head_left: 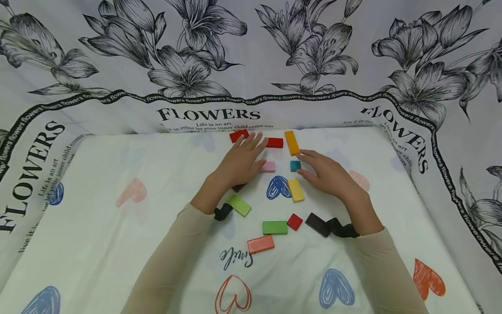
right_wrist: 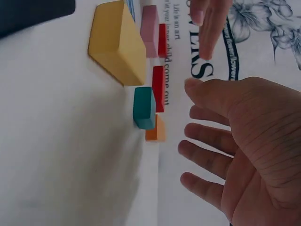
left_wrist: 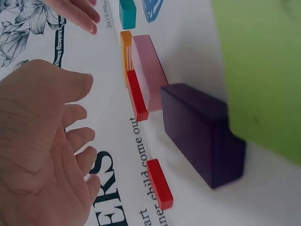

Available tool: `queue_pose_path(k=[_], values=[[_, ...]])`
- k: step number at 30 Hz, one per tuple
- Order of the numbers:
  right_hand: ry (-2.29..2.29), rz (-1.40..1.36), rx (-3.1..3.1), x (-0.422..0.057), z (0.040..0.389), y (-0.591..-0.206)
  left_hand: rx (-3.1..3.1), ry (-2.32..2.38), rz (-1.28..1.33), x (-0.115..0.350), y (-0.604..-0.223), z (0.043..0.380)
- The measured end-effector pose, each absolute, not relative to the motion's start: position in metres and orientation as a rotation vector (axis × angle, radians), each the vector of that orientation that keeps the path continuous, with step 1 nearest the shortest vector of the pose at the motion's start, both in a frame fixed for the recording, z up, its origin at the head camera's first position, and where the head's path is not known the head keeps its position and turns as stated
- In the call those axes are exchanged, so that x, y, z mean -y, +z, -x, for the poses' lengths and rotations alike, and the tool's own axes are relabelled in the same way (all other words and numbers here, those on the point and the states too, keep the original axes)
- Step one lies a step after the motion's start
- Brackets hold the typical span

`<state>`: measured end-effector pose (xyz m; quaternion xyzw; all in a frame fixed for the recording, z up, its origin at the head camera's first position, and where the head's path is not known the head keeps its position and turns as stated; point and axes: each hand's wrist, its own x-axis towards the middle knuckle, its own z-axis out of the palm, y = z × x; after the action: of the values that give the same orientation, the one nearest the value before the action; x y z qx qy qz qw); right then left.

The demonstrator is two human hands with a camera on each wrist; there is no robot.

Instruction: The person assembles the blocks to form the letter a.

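My left hand (head_left: 240, 162) hovers above the blocks with fingers spread and holds nothing. Close around it lie a red block (head_left: 239, 135), a second red block (head_left: 274, 142), a pink block (head_left: 268, 167) and a dark purple block (left_wrist: 202, 134), which the hand partly hides in the head view. My right hand (head_left: 328, 175) has its fingers loosely extended, also with nothing in its grasp. By its fingertips are an orange block (head_left: 292, 143) and a small teal block (head_left: 295, 166); contact cannot be told in the head view. A yellow block (head_left: 296, 190) lies just nearer.
Nearer the body lie a lime block (head_left: 239, 205), a green block (head_left: 275, 227), a small red block (head_left: 294, 221), a black block (head_left: 317, 224) and a salmon block (head_left: 260, 244). They sit on a white cloth (head_left: 176, 270) printed with hearts and flowers.
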<state>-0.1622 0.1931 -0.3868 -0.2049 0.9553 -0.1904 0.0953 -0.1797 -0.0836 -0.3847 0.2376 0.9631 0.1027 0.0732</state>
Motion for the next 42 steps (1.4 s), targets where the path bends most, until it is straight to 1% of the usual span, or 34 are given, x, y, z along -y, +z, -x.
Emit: queue_pose_path(k=[7,12,15,27,42], values=[[-0.577,0.631,-2.797,-0.187,0.172,-0.383,-2.844,0.334,-0.734,0.056,-0.386,0.199],[-0.569,0.593,-2.792,-0.191,0.175,-0.385,-2.787,0.393,-0.789,0.037,-0.381,0.213],[-0.578,0.588,-2.784,-0.194,0.175,-0.388,-2.766,0.398,-0.774,0.029,-0.381,0.219],[-0.593,0.658,-2.796,-0.194,0.179,-0.399,-2.762,0.347,-0.799,0.005,-0.396,0.232],[-0.635,0.690,-2.785,-0.191,0.185,-0.404,-2.718,0.239,-0.784,-0.007,-0.403,0.243]])
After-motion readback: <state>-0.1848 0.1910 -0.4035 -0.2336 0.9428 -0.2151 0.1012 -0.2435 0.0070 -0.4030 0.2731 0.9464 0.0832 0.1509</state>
